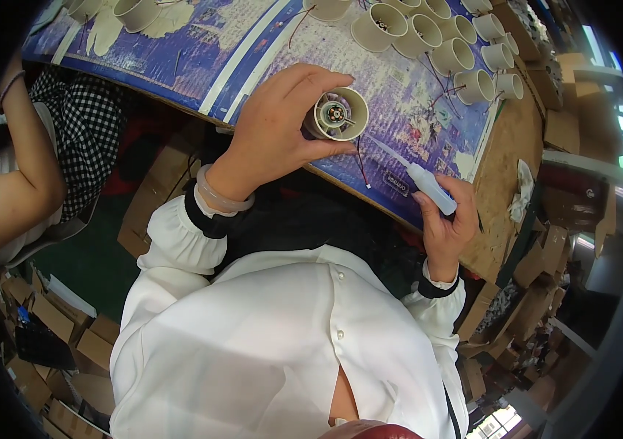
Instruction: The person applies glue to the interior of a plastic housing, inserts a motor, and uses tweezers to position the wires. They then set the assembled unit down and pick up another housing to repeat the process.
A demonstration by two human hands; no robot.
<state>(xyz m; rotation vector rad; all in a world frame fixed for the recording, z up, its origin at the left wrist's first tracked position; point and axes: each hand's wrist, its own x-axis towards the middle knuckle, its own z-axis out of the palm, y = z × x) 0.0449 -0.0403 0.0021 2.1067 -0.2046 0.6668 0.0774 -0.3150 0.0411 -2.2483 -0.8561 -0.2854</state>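
Note:
My left hand [275,128] is wrapped round a cream-white plastic cup-shaped housing [356,110], its open end turned up toward me. Inside the housing sits a small round motor [335,113] with copper-coloured windings. A thin dark red wire [362,164] with a small white plug trails from it over the table's front edge. In my right hand [450,223] is a small translucent squeeze bottle [434,189] with a long thin nozzle. The nozzle points up and left toward the housing, and its tip is apart from the rim.
Several similar white housings [419,35], some with wires, stand at the back right of the blue, glue-stained tabletop [311,69]. Two more sit at the far left. Another person's arm [30,161] rests left of me. Cardboard boxes [545,256] crowd the right side.

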